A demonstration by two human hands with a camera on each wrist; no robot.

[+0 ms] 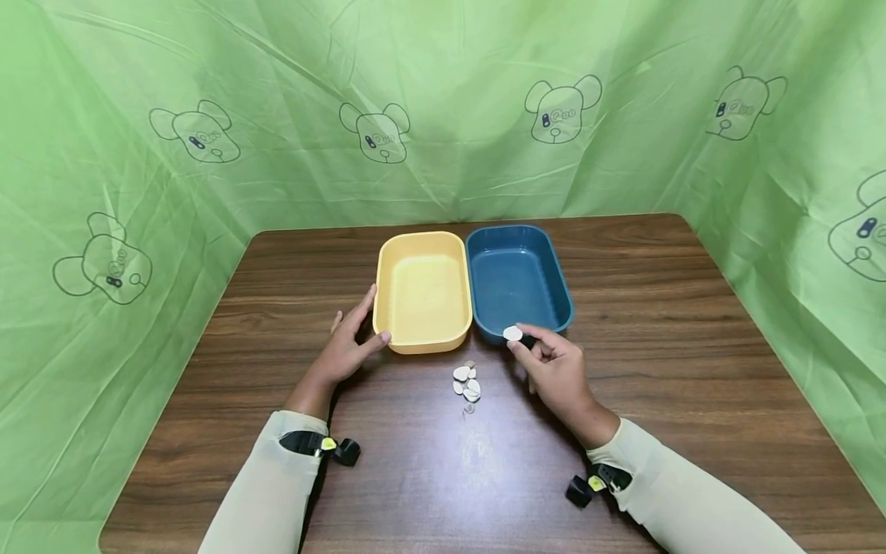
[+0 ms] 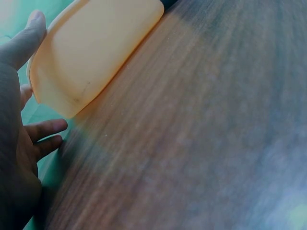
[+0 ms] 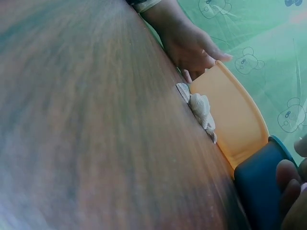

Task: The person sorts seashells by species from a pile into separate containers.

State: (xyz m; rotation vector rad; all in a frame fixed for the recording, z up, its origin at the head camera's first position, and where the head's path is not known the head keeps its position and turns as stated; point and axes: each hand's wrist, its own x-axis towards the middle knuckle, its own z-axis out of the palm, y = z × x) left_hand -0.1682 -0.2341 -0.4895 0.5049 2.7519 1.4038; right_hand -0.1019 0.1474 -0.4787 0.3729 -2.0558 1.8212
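My right hand (image 1: 559,373) pinches a small white shell (image 1: 513,333) between thumb and forefinger, over the near rim of the blue bin (image 1: 566,314). In the right wrist view only parts of its fingers (image 3: 286,175) show at the edge. On the other side, my left hand (image 1: 341,350) rests against the near left corner of the yellow bin (image 1: 425,348), thumb at the rim and straight fingers along the outer side. A small heap of pale seashells (image 1: 461,374) lies on the table just in front of the bins.
The two bins stand side by side, long sides touching, toward the back of the brown wooden table (image 1: 644,323). Green cloth (image 1: 457,169) printed with bear faces hangs behind and at both sides.
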